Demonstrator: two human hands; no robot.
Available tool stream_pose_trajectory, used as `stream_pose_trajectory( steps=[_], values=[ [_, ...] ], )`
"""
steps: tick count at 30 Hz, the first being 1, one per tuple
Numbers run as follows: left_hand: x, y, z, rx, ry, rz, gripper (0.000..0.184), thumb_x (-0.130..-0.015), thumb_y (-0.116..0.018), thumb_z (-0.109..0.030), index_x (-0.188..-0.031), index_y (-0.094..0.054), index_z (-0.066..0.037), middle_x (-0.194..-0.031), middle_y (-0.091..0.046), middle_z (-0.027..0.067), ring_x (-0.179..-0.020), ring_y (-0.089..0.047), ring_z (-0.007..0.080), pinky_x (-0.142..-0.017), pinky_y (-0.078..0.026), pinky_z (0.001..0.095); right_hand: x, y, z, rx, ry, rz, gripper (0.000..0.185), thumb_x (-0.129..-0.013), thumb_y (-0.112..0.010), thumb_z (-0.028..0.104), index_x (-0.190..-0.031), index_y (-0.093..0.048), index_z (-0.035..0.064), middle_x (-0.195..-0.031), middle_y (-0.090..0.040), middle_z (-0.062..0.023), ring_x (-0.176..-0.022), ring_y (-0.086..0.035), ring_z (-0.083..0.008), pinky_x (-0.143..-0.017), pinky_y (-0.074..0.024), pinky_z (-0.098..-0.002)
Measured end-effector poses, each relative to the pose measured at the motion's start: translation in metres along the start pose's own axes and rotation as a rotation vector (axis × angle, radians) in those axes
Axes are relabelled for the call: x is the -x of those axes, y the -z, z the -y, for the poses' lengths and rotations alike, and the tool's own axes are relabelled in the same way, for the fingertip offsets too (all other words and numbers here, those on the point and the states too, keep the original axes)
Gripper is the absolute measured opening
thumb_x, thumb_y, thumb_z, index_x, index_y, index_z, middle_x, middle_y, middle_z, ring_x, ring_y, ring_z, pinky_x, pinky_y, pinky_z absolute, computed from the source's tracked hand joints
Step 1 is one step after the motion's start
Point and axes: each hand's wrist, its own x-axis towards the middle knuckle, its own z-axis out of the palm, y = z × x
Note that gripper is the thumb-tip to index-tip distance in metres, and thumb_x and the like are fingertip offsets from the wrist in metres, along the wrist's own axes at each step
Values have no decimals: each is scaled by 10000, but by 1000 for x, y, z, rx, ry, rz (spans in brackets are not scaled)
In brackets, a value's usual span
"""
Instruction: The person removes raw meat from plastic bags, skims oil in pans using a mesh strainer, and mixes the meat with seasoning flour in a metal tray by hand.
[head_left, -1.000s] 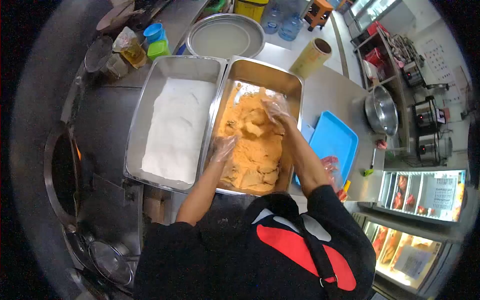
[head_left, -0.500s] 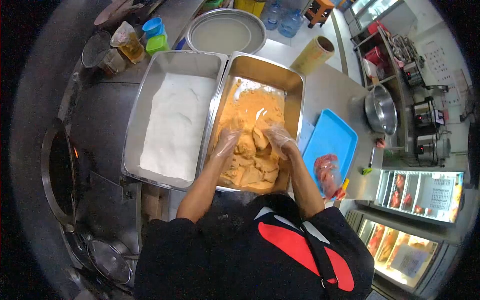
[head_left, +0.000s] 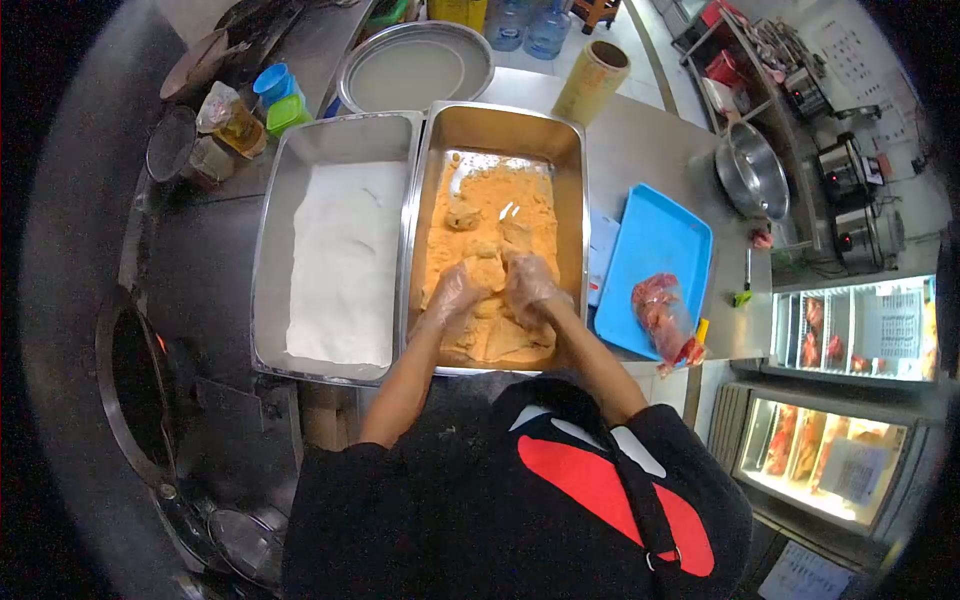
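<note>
Both my hands, in clear plastic gloves, are inside a deep steel pan (head_left: 572,140) of orange powder (head_left: 500,185). My left hand (head_left: 456,291) is closed around a powder-coated meat piece (head_left: 486,273) near the pan's middle. Close beside it, my right hand (head_left: 532,284) has curled fingers; what they grip is hidden. More coated pieces (head_left: 515,343) lie together at the near end, partly under my hands. A small coated lump (head_left: 463,216) rests farther up on the powder.
White powder (head_left: 345,260) fills a second steel pan (head_left: 268,250) on the left. On the right, a blue tray (head_left: 660,225) bears bagged raw meat (head_left: 664,312). A film roll (head_left: 592,82) and a large round basin (head_left: 415,68) stand beyond the pans. A wok (head_left: 135,380) is at left.
My hands have drawn closer together, and the right fingers have curled in. A coated lump now shows farther up in the pan. The camera view has shifted slightly.
</note>
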Motion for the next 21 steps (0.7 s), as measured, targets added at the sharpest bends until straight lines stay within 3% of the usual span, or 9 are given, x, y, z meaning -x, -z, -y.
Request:
stream_pose_trajectory(
  steps=[1,3,5,7,9,13,16,18,21],
  values=[
    [-3,-3,12,66,-53,-19,257,-737,-660,-145,-932,-626,20,-806,-666,90,-694,-609,156,-609,-496,318,-7,8,2,107,-17,54,155,-746,-642,165,-865,-642,67,-801,-643,-146,-716,-632,-302,-594,-508,-412],
    [12,18,-27,-67,119,14,238,-755,-648,-163,-903,-634,23,-810,-671,98,-697,-616,164,-616,-495,321,-22,-9,-33,16,-88,-55,152,-719,-662,188,-792,-628,59,-729,-632,-156,-687,-633,-310,-571,-504,-428],
    [19,12,-38,-49,78,-161,263,-741,-673,-208,-884,-636,10,-750,-648,85,-635,-582,165,-582,-470,337,-16,2,-42,-27,-24,-162,131,-722,-642,157,-684,-608,36,-675,-617,-174,-622,-626,-323,-526,-490,-431],
    [8,9,-5,-95,93,-227,279,-721,-699,-224,-866,-635,6,-733,-633,71,-624,-562,162,-569,-457,344,4,32,-18,227,182,216,203,-728,-653,223,-786,-602,36,-790,-636,-160,-710,-633,-304,-607,-507,-410],
    [-15,1,22,-221,-21,-158,339,-736,-710,-230,-938,-619,27,-766,-647,114,-670,-601,192,-611,-476,344,20,-21,-41,-5,80,-153,106,-729,-638,120,-768,-604,28,-720,-630,-155,-672,-628,-301,-581,-494,-390],
    [-39,-3,-9,-511,-31,-163,381,-734,-720,-253,-939,-609,48,-758,-640,144,-674,-607,206,-633,-479,338,21,-35,-74,-211,31,-153,183,-695,-670,148,-814,-599,30,-706,-619,-138,-665,-621,-283,-595,-495,-368],
    [-22,5,-57,-130,7,-122,290,-770,-688,-212,-868,-618,52,-697,-592,88,-609,-519,163,-546,-434,354,11,-13,-65,-163,-240,-107,253,-682,-711,194,-827,-604,17,-702,-613,-129,-654,-609,-287,-585,-480,-376],
    [-30,13,-27,-63,-17,-68,285,-807,-655,-225,-854,-625,54,-691,-590,84,-604,-516,165,-540,-429,349,22,15,-38,-543,-137,-147,314,-698,-717,281,-860,-624,29,-713,-616,-135,-666,-605,-293,-598,-482,-370],
    [-20,14,-50,38,148,-91,313,-850,-617,-265,-816,-637,45,-663,-583,77,-598,-523,164,-535,-427,334,20,18,-12,-395,196,-350,389,-699,-746,288,-971,-625,38,-719,-618,-113,-660,-599,-272,-602,-488,-355]
  ],
)
